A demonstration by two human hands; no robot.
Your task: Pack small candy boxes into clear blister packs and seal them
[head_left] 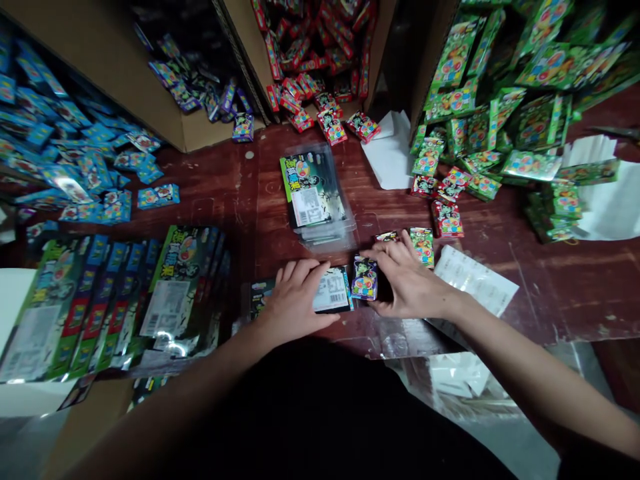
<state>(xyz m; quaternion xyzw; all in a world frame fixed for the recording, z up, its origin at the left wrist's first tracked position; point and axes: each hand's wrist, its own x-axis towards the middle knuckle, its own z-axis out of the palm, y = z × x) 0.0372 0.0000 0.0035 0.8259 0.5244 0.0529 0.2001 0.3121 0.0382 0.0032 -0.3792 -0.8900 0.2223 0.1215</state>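
My left hand (pixel 295 300) lies across a printed clear plastic bag (pixel 334 291) on the table, its fingers at the far edge and its thumb at the near edge. A strip of blue packaging shows at the bag's right end. Just right of that end, my right hand (pixel 407 280) has its fingers closed around a small purple candy box (pixel 365 277). The palm side is hidden. Beyond those fingers are a green candy box (pixel 423 246) and a partly covered red one (pixel 386 237).
Flat printed bags (pixel 320 193) lie stacked ahead; filled bags (pixel 170 287) stand at the left. Cartons hold purple (pixel 187 80), red (pixel 320 40) and green boxes (pixel 465 100), with blue boxes (pixel 90 160) heaped far left. A white packet (pixel 475 280) is by my right wrist.
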